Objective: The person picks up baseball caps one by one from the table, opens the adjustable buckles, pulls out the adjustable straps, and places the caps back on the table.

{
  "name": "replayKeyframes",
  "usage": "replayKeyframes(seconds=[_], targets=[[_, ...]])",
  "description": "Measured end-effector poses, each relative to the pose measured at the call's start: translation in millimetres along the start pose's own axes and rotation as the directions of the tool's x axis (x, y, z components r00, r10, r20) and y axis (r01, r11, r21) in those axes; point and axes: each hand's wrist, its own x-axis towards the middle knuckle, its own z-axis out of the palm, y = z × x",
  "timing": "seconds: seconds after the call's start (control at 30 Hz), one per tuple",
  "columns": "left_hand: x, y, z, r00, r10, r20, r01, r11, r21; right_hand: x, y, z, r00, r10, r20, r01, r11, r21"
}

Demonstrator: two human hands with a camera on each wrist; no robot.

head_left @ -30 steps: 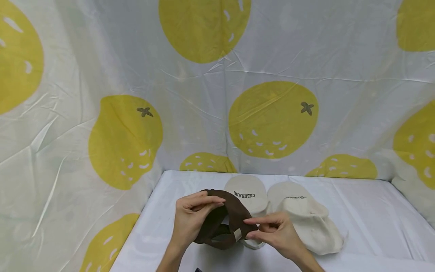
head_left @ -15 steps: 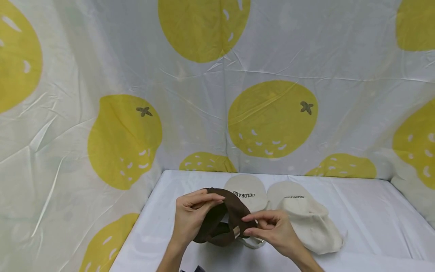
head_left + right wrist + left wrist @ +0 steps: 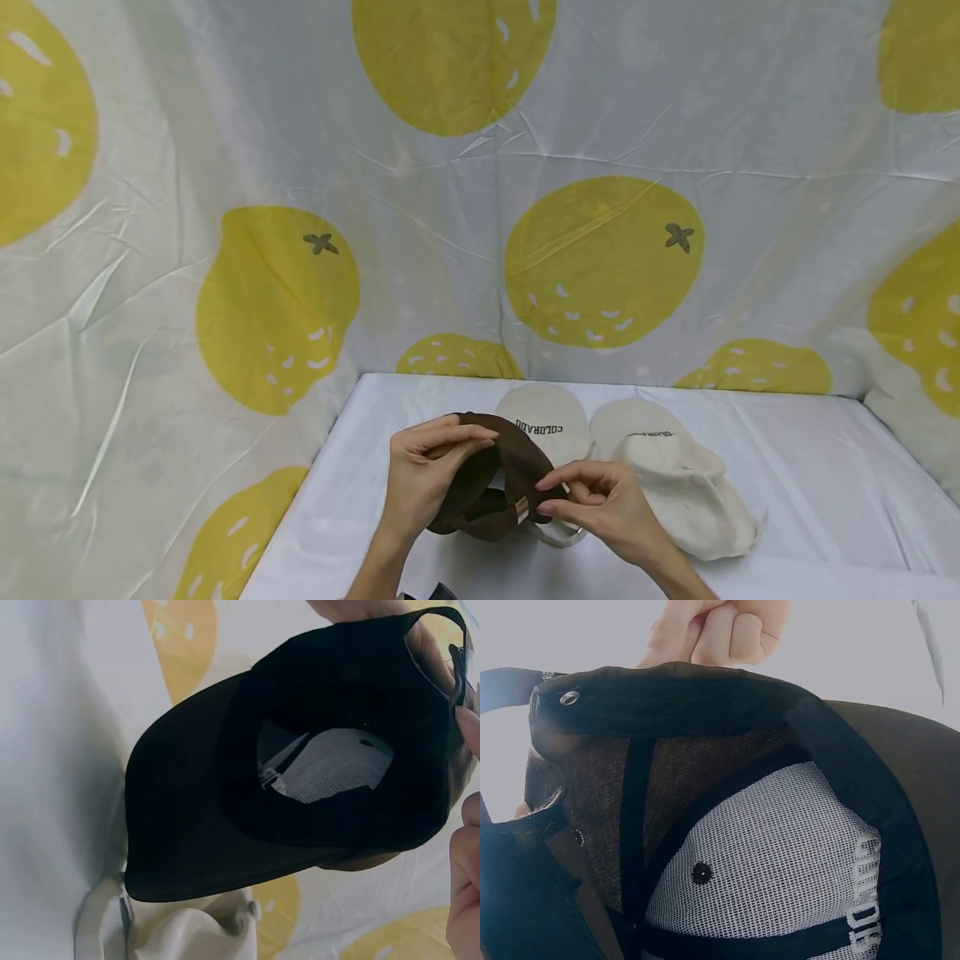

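A dark brown baseball cap [image 3: 522, 450] is held up above the white-covered table, its inside turned toward me. My left hand [image 3: 426, 467] pinches its edge at the upper left, thumb against fingers. At the right, my right hand [image 3: 603, 500] pinches the cap near its back strap, close to a small shiny clasp [image 3: 522, 509]. White mesh lining [image 3: 765, 847] and a metal eyelet [image 3: 570, 698] show inside the cap in the left wrist view. The curved brim [image 3: 176, 802] points left in the right wrist view.
Two cream caps lettered COLORADO lie behind the hands: one [image 3: 543, 408] partly covered by the brown cap, the other [image 3: 686, 492] to the right. A lemon-print curtain [image 3: 427, 250] walls the table [image 3: 817, 500]. A small dark object [image 3: 442, 592] pokes in at the bottom edge.
The brown cap and both hands have barely moved; the cap's lower part has tipped up slightly and the clasp catches the light. More of the dark object shows at the bottom edge.
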Motion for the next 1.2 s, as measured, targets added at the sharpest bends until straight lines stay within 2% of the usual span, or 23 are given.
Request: replayKeyframes(seconds=[0.4,0.6,0.87,1.03,1.2], targets=[[0.3,0.1,-1.5,1.0,0.007,0.002,-0.007,1.0,-0.009,0,-5,-5,1.0,0.022,-0.014,-0.023,1.0,-0.022],[0.3,-2.4,-2.3,1.0,0.0,0.008,0.0,0.999,-0.042,0,-11,-4,0.996,0.001,-0.084,-0.005,0.999,-0.048],[0.9,-3.2,-4.2,0.998,-0.059,-0.009,0.059,0.997,-0.048,4,-21,0,0.984,-0.034,-0.177,0.031,0.999,-0.018],[1.1,4.2,-3.5,0.996,-0.085,-0.031,0.085,0.996,-0.006,7,-26,4,0.973,-0.013,-0.229,0.007,1.0,-0.027],[-3.1,19.6,3.8,0.998,-0.067,-0.012,0.067,0.997,0.042,9,-31,9,0.963,0.0,-0.27,-0.004,1.0,-0.013]])
